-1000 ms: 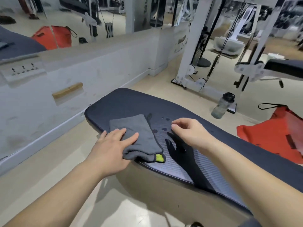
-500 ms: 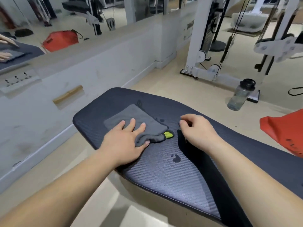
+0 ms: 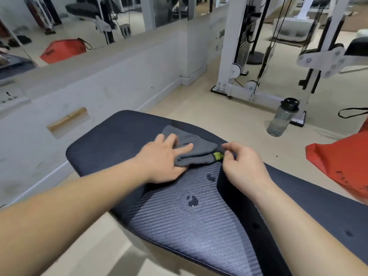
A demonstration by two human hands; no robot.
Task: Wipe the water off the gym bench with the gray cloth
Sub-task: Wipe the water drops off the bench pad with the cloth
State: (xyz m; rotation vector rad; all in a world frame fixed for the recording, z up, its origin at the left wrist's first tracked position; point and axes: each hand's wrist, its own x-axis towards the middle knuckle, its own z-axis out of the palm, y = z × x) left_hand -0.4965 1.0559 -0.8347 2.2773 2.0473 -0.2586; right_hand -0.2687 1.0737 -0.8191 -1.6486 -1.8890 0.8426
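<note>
A dark ribbed gym bench (image 3: 111, 144) fills the middle of the head view. The folded gray cloth (image 3: 199, 145), with a small green tag at its right corner, lies on the bench's far half. My left hand (image 3: 163, 160) presses flat on the cloth's near left part, fingers spread. My right hand (image 3: 242, 166) pinches the cloth's right corner at the green tag. Water drops (image 3: 192, 201) sit on the bench just in front of the cloth, between my arms, and a smaller drop (image 3: 211, 177) lies closer to the cloth.
A clear water bottle (image 3: 282, 117) with a black lid stands on the floor to the right. A red bag (image 3: 342, 164) lies at the right edge. A white cable machine frame (image 3: 229, 56) rises behind. A low wall with a mirror runs along the left.
The cloth has slid across the bench toward the far right under my left hand. My right hand moved in and took hold of the corner at the green tag.
</note>
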